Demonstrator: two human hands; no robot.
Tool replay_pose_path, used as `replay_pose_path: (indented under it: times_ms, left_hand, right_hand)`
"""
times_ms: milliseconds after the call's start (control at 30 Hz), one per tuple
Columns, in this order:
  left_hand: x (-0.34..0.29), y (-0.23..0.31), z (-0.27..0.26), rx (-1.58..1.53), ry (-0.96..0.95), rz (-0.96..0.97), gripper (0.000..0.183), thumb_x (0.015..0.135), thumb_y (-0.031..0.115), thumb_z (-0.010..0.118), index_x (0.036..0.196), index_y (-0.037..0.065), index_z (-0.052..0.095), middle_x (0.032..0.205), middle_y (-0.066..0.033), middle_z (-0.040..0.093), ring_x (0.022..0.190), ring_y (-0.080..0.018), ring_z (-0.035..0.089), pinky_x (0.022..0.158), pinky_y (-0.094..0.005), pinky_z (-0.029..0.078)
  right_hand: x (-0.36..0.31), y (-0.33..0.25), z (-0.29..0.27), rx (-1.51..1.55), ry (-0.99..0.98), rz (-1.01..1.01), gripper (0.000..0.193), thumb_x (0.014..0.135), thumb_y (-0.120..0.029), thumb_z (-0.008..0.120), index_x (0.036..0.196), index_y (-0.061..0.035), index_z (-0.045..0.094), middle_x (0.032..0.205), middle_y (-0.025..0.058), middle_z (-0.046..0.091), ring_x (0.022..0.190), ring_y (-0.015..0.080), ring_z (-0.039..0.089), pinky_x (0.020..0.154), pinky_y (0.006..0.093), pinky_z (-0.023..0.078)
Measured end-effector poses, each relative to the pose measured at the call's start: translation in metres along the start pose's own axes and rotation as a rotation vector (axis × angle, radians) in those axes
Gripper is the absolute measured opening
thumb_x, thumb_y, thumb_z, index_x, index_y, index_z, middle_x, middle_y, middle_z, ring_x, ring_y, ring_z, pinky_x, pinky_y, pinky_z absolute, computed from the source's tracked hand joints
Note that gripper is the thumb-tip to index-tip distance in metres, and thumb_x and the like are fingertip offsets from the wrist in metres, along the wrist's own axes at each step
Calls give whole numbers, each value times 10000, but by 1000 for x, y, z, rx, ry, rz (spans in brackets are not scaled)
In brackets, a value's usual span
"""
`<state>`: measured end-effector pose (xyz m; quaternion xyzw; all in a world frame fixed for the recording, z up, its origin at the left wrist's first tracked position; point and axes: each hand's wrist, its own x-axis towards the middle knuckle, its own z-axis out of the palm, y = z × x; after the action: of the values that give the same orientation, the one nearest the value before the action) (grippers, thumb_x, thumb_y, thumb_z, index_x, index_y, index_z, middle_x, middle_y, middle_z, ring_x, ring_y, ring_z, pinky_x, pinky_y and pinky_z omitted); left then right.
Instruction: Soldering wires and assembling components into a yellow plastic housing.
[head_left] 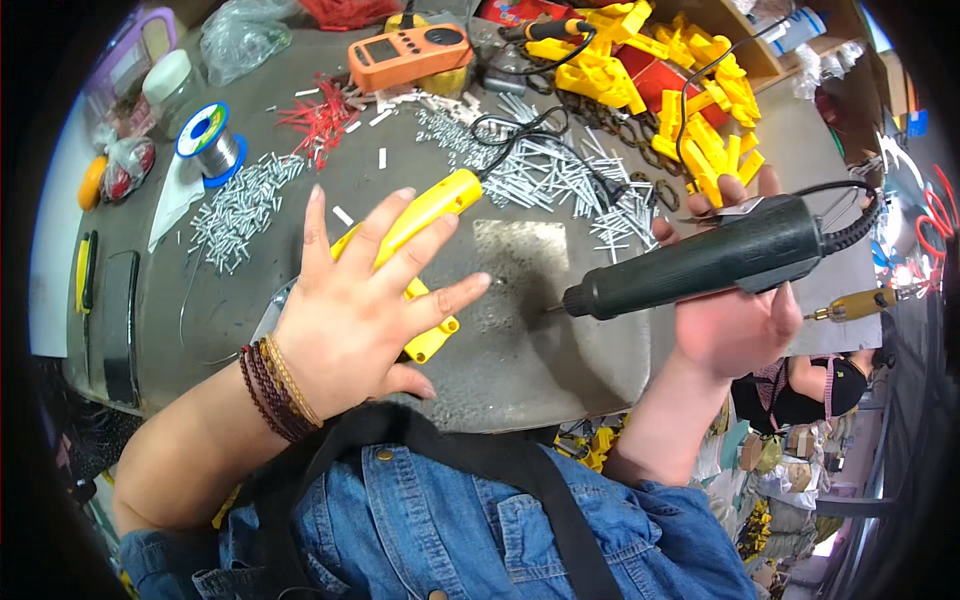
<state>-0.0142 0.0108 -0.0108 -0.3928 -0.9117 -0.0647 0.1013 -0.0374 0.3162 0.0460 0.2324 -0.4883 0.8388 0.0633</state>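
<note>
- Left hand (350,315) spreads its fingers over the yellow plastic part (440,208) on the table (490,385); no pinch shows, so a nudge could slide the part
- Right hand (735,330) supports the dark electric screwdriver (700,257); I cannot tell how firmly, and a tugged cord (858,228) could twist it loose
- The bit (553,309) points leftward, so a slip could scratch the left fingers

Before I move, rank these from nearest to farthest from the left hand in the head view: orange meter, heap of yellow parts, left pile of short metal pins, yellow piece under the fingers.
From the left hand:
1. Yellow piece: directly under the fingers.
2. Short metal pins: upper left.
3. Orange meter: beyond the fingertips.
4. Heap of yellow parts: far upper right.
</note>
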Motion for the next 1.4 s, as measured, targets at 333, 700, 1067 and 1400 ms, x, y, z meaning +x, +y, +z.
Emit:
replay_pose_path:
  times_ms: [333,700,1067,1400]
  left_hand:
    - [-3,1,16,-151,98,-103,894,539,446,854,1351,215,558,1319,-60,558,1303,-371,440,985,-502,381]
    - [-7,0,25,-56,126,-117,617,696,460,744,1273,278,628,1058,-30,547,1263,-315,462,961,-531,402]
    - [-8,1,23,-58,138,-133,700,596,490,795,1241,275,625,1116,-18,532,1280,-324,444,936,-514,403]
    - [-7,-2,30,-34,185,-140,469,796,461,636,1239,308,648,1011,5,568,1213,-303,475,916,-517,424]
  right_hand:
    - [-5,49,4,-402,-104,98,670,828,-417,712,1315,-54,429,1103,187,598,880,293,632,763,420,510]
    - [29,59,79,-430,-663,72,568,724,-450,837,957,-64,492,733,79,616,609,205,597,604,345,494]
    - [28,65,94,-307,-688,164,485,706,-311,818,968,-73,487,735,83,607,599,219,590,598,361,484]
    - [18,71,106,-119,-438,285,477,717,-296,830,991,-88,500,712,43,586,572,183,577,582,343,475]
